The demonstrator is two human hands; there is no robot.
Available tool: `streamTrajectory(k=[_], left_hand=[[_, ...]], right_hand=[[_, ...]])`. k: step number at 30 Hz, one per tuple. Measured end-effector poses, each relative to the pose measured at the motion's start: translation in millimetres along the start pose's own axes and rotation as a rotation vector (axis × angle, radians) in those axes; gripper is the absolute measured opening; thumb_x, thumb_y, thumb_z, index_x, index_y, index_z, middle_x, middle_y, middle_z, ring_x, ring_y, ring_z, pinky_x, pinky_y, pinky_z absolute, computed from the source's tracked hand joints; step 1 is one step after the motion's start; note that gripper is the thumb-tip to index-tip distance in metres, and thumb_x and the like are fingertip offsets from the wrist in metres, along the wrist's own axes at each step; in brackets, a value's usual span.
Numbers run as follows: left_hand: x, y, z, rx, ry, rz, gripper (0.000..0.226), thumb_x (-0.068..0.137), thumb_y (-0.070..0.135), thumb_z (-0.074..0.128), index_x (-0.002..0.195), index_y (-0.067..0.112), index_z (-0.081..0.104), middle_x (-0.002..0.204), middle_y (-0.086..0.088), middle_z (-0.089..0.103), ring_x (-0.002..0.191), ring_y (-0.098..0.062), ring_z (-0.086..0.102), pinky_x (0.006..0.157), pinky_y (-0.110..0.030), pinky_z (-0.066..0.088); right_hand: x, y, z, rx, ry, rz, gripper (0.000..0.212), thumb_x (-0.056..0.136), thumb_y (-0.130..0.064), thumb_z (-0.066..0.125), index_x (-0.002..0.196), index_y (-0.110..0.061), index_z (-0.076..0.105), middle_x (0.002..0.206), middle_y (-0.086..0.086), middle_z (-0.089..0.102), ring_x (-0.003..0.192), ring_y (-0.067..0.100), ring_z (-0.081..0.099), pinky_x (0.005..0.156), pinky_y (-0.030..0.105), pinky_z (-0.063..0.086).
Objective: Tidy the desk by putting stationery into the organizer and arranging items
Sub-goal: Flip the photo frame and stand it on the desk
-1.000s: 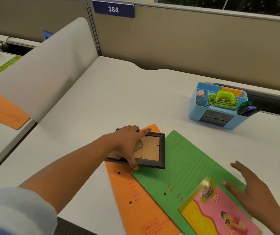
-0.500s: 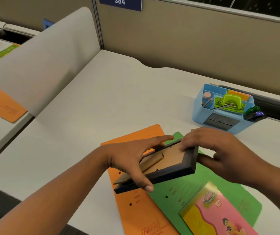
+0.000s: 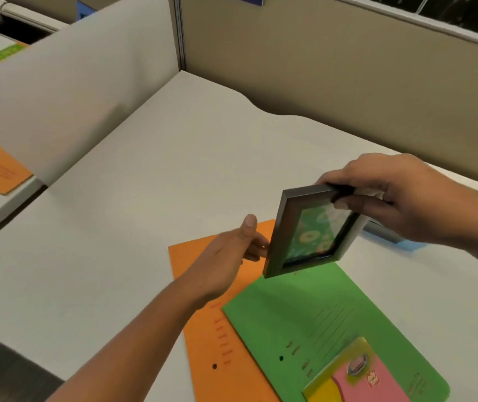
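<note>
The right hand (image 3: 400, 198) pinched the top edge of a dark picture frame (image 3: 310, 230), thumb on the front and fingers curled over the back, holding it tilted in the air with its green picture facing the camera. The left hand (image 3: 232, 256) lay loosely open just left of the frame, thumb up and fingertips at the frame's left edge; whether they touched it could not be told.

Under both hands an orange folder (image 3: 217, 329) lay flat on the counter (image 3: 145, 227), with a green folder (image 3: 319, 314) overlapping it. A pink and yellow card (image 3: 356, 378) sat on the green folder's near end. Only a sliver of the blue organizer (image 3: 411, 244) showed below the right hand. Beyond the hands the counter ran bare to the beige partition (image 3: 319, 68). Left of the left hand it ran to a white divider panel (image 3: 72, 82).
</note>
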State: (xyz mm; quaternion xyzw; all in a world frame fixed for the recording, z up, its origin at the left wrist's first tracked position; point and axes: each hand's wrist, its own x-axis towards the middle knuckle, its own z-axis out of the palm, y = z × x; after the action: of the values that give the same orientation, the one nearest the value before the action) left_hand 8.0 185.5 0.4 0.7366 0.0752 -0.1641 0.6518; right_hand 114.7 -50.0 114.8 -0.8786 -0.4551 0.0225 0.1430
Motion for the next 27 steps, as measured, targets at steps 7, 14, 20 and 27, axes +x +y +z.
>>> streamTrajectory(k=[7,14,20,27], left_hand=[[24.2,2.2,7.3,-0.187,0.165,0.044,0.086,0.072,0.087,0.016,0.125,0.033,0.056,0.1,0.004,0.074,0.1,-0.008,0.067,0.097,-0.036,0.046],[58.3,31.7,-4.2,-0.123,0.207,0.12,0.064,0.083,0.072,0.015,0.109,0.039,0.064,0.102,0.012,0.071,0.093,0.003,0.066,0.072,-0.009,0.045],[103.4,37.6,-21.2,-0.129,0.292,0.105,0.053,0.093,0.062,0.011,0.088,0.046,0.061,0.084,0.021,0.066,0.077,0.014,0.063,0.059,0.001,0.041],[144.0,32.9,-28.9,-0.105,0.308,0.066,0.054,0.095,0.06,0.009,0.121,0.036,0.05,0.106,0.015,0.058,0.084,0.006,0.057,0.053,0.005,0.037]], right_hand=[[33.9,20.7,15.2,0.073,-0.015,-0.015,0.033,0.09,-0.03,0.059,0.123,-0.026,0.063,0.098,-0.033,0.054,0.088,0.007,0.055,0.079,0.036,0.051],[79.9,40.6,22.9,0.18,0.046,0.057,0.034,0.086,-0.009,0.07,0.119,-0.017,0.068,0.099,-0.014,0.065,0.095,0.004,0.059,0.088,0.029,0.048],[126.0,64.5,29.0,0.199,0.021,0.127,0.033,0.089,-0.007,0.067,0.12,-0.017,0.066,0.103,-0.008,0.067,0.098,0.005,0.061,0.093,0.028,0.048],[169.4,84.5,38.9,0.113,-0.031,0.143,0.03,0.09,-0.01,0.066,0.118,-0.02,0.066,0.1,-0.009,0.064,0.096,0.012,0.058,0.087,0.027,0.046]])
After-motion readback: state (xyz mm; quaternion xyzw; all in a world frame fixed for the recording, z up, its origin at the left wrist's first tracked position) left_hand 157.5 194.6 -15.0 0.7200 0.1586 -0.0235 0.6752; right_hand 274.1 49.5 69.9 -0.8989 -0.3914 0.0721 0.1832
